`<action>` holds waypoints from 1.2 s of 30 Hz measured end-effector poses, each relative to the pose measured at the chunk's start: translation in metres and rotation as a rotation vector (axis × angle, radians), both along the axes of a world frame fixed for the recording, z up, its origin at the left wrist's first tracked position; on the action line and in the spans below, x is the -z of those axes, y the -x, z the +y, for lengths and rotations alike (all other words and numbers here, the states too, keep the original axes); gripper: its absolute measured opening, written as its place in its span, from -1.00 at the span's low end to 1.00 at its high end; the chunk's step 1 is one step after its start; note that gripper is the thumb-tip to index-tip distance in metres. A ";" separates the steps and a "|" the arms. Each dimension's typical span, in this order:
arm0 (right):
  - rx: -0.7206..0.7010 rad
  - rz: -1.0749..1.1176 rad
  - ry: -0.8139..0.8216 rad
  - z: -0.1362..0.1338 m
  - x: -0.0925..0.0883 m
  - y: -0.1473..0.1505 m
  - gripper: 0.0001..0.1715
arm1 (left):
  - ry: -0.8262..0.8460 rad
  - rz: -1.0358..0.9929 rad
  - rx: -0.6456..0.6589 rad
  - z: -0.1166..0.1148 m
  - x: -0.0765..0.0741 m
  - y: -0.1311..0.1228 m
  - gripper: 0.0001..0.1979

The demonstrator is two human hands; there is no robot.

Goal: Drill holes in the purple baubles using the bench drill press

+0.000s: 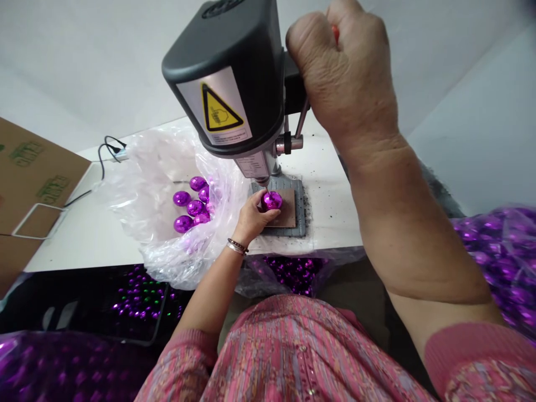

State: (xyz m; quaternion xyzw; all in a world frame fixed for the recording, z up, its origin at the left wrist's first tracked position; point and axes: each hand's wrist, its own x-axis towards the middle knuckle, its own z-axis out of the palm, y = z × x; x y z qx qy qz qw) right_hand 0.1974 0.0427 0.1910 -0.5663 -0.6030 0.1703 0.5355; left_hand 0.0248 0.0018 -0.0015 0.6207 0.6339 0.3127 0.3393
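My left hand (253, 218) pinches a shiny purple faceted ball (273, 200) between thumb and fingers. The ball rests on a brown board (288, 215) over the drill press base (300, 228), right under the bit. High on the right, my right hand (345, 67) is wrapped round the feed lever (302, 118) of the drill press; a bit of its red knob shows between the fingers. The black drill press head (226, 72) carries a yellow warning label. Whether the bit has entered the ball is hard to tell.
Several purple balls (195, 207) lie in an open clear plastic bag (146, 223) left of the press. A cardboard box (37, 184) stands at the far left. Bags of purple balls (498, 257) sit at the right and below the white table (84, 245). Dark shavings surround the base.
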 end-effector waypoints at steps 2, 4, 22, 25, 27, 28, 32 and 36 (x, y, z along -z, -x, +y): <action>0.004 0.008 0.001 0.001 -0.001 0.000 -0.60 | 0.018 -0.041 0.010 0.001 0.001 -0.002 -0.31; 0.000 0.017 -0.032 -0.001 0.001 -0.001 -0.58 | 0.045 -0.075 0.001 0.000 0.002 -0.003 -0.28; 0.120 -0.577 -0.717 -0.069 0.099 -0.010 -0.95 | -0.027 -0.111 0.075 -0.002 0.015 0.000 -0.38; 0.143 -0.569 -0.720 -0.070 0.106 -0.008 -0.94 | -0.044 -0.082 0.070 -0.003 0.014 0.000 -0.37; 0.148 -0.551 -0.714 -0.070 0.112 -0.007 -0.94 | -0.054 -0.069 0.068 -0.004 0.014 0.001 -0.37; 0.146 -0.539 -0.710 -0.070 0.115 -0.006 -0.93 | -0.059 -0.065 0.069 -0.004 0.014 0.001 -0.38; 0.146 -0.505 -0.721 -0.068 0.126 -0.004 -0.92 | -0.070 -0.055 0.084 -0.004 0.016 0.002 -0.38; 0.127 -0.466 -0.779 -0.064 0.132 -0.002 -0.89 | -0.080 -0.061 0.094 -0.003 0.019 0.003 -0.36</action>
